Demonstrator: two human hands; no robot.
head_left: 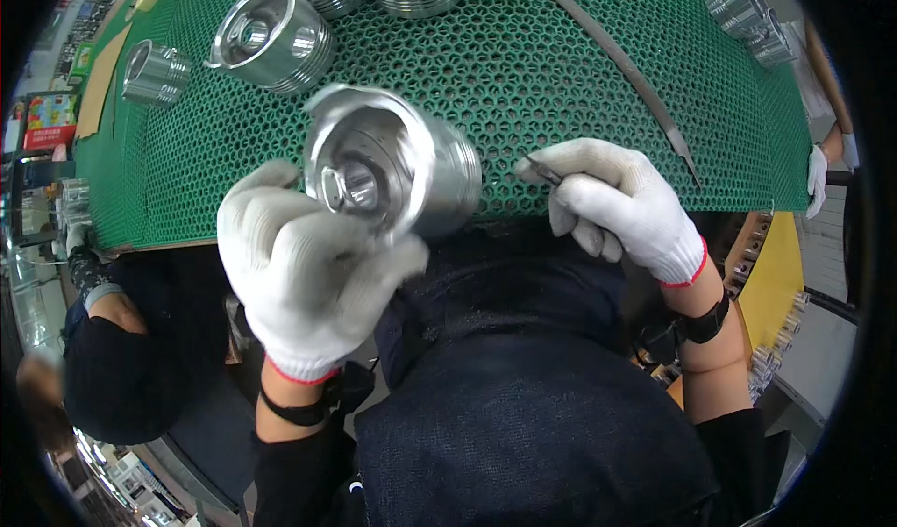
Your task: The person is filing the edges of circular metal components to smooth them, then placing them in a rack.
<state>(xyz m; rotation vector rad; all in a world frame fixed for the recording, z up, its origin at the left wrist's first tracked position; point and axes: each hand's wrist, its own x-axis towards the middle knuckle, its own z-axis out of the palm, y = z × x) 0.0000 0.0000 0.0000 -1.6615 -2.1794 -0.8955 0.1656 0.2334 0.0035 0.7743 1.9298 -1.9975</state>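
My left hand (304,265), in a white knit glove with a red cuff, grips a shiny metal piston (444,172). The piston is tilted with its hollow side toward me, and its edge is smeared by motion. To its right, my gloved right hand (612,195) pinches a small dark pointed tool (542,169) between thumb and fingers, apart from the piston. The rest of that tool is hidden in the glove. A long, slightly curved file (635,78) lies on the green mat beyond my right hand.
The green perforated mat (505,78) covers the table. More pistons stand on it: one large piston (276,41) at the back left, a smaller-looking piston (154,74) farther left, and others (738,8) at the far right. Another person (121,359) sits at my left; a gloved hand (816,181) shows at the right edge.
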